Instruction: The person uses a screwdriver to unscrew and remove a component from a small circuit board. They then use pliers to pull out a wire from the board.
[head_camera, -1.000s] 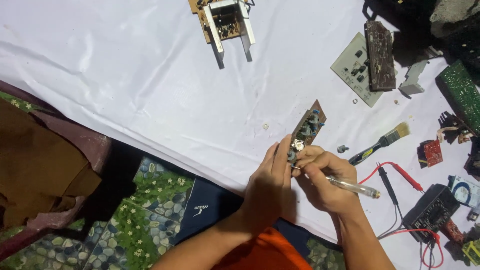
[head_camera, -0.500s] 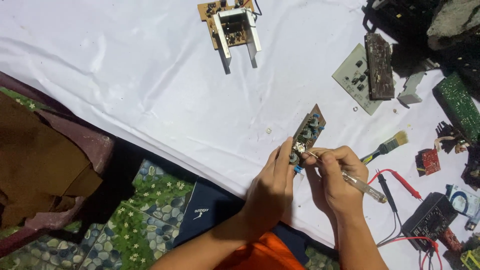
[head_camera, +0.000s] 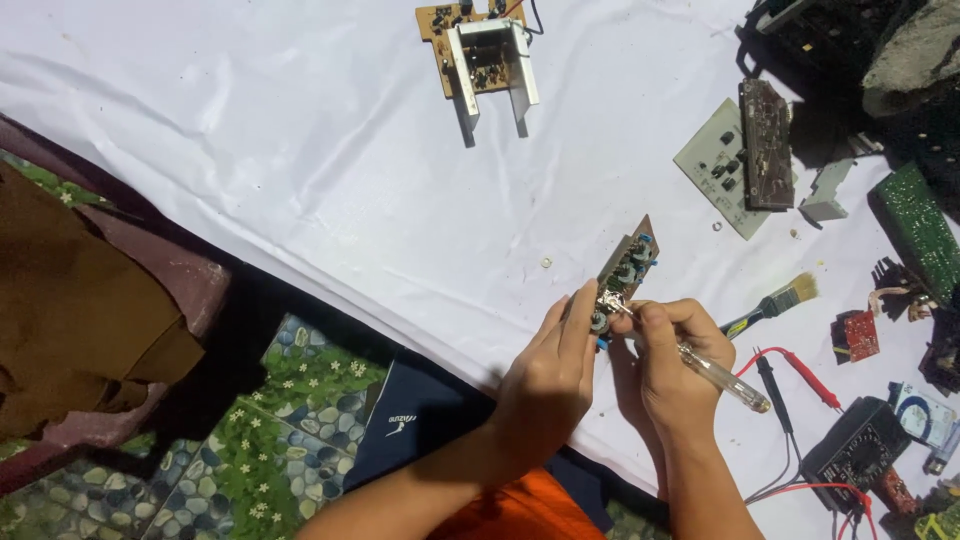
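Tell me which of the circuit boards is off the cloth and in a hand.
The narrow brown board, gripped at its lower end by the left hand. The right hand works a clear-handled screwdriver on it; the other boards lie on the white cloth.

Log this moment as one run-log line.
left hand: holds narrow circuit board | right hand: clear-handled screwdriver, tip at board | surface: white cloth | nearby: paintbrush, multimeter

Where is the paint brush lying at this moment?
In the head view the paint brush lies on the white cloth, just right of the right hand, above the red probe.
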